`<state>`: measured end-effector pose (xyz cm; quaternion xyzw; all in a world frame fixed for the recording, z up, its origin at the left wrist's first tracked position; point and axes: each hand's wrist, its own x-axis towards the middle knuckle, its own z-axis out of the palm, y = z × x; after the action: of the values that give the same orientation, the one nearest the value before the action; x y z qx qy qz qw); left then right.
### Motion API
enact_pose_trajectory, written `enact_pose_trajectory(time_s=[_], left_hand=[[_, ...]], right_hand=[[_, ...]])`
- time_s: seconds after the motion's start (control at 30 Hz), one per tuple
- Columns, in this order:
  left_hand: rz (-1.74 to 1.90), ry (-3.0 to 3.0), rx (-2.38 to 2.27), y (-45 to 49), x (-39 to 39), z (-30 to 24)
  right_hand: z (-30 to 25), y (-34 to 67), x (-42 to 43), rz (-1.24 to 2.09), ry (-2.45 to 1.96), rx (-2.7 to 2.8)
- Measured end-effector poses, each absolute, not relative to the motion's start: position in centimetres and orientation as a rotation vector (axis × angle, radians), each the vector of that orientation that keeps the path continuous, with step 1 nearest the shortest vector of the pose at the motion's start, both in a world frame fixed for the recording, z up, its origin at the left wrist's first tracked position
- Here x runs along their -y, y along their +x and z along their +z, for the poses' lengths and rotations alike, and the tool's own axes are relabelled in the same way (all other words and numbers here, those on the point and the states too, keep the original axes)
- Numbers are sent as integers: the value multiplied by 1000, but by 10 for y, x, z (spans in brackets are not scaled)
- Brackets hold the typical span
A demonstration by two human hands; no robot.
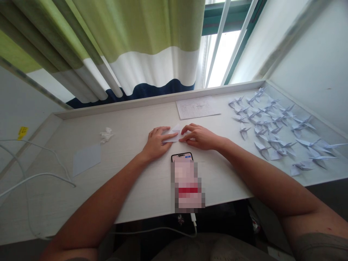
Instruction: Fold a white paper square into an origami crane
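A: Where is the small folded paper [174, 139]?

B: On the white table [223, 181], right between the two hands, partly covered by the fingers

A: And the left hand [157, 143]?

B: Palm down with its fingers spread; the index finger is stretched out across the paper, and the thumb lies by the near edge

A: The right hand [199, 137]?

B: Its fingers are curled, with the thumb and index fingertips at the paper's right side. I cannot tell whether they pinch it or only rest against it

A: What is nearest to them otherwise?

B: A phone [187, 177], just on the near side of both hands, its screen mostly blurred out, with a white charging cable [193, 219] running from its lower end

A: Beyond the hands?

B: A printed sheet [198, 108] lies flat past the right hand, its writing too small to read, and farther off hangs a green, white and blue curtain [136, 32]

A: Out to the sides?

B: Well to the right of the right hand sits a crowd of folded paper birds [275, 129], wings out. Left of the left hand there is a crumpled bit of paper [106, 135], with a plain sheet [87, 159] a little nearer to the person
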<state>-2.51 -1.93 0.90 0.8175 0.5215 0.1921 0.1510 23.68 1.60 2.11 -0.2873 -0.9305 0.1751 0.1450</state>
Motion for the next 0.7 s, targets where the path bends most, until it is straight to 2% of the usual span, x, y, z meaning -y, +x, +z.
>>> enact_pose_trajectory(time_s=[0.43, 0.7], left_hand=[[930, 1958, -1423, -33, 18, 13], [924, 2084, -1526, -27, 19, 7]], right_hand=[[24, 237, -15, 580, -859, 2656], [23, 239, -17, 599, -834, 2652]])
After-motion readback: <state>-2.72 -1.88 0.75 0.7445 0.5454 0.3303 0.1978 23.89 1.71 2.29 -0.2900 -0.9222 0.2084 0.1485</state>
